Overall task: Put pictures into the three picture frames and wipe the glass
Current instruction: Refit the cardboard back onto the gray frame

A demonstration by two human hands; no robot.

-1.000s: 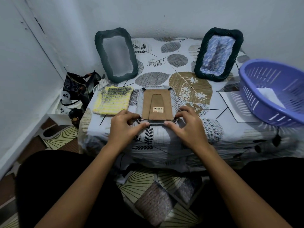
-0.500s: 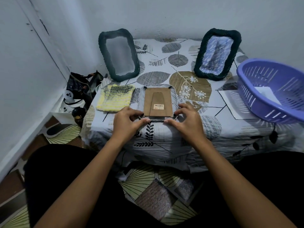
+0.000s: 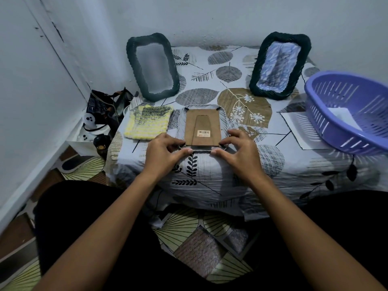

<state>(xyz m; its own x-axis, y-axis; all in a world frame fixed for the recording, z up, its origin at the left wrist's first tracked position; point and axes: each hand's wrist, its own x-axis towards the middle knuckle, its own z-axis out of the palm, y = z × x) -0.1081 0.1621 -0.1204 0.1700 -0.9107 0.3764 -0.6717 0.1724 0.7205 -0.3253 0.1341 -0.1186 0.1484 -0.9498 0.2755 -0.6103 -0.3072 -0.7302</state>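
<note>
a: head view. where is the frame being worked on?

b: the face-down picture frame (image 3: 203, 127) lies flat near the front edge of the cloth-covered table (image 3: 210, 175), its brown backing board (image 3: 202, 126) up, with a barcode sticker near the lower edge.

a: and the hands?

b: the left hand (image 3: 164, 153) pinches the frame's near left corner, thumb and fingers closed on the rim. the right hand (image 3: 237, 152) does the same at the near right corner. both are grasping the frame.

a: the other two frames?

b: both stand upright at the back by the wall. the left woven frame (image 3: 152, 67) shows a plain grey pane; the right woven frame (image 3: 279, 65) holds a blue and white patterned picture.

a: the wiping cloth?

b: a yellow and grey knitted cloth (image 3: 148, 124) lies just left of the flat frame, apart from the left hand.

a: anything on the right?

b: a purple plastic basket (image 3: 352, 110) with a white sheet inside, resting partly on a paper sheet (image 3: 294, 127).
</note>
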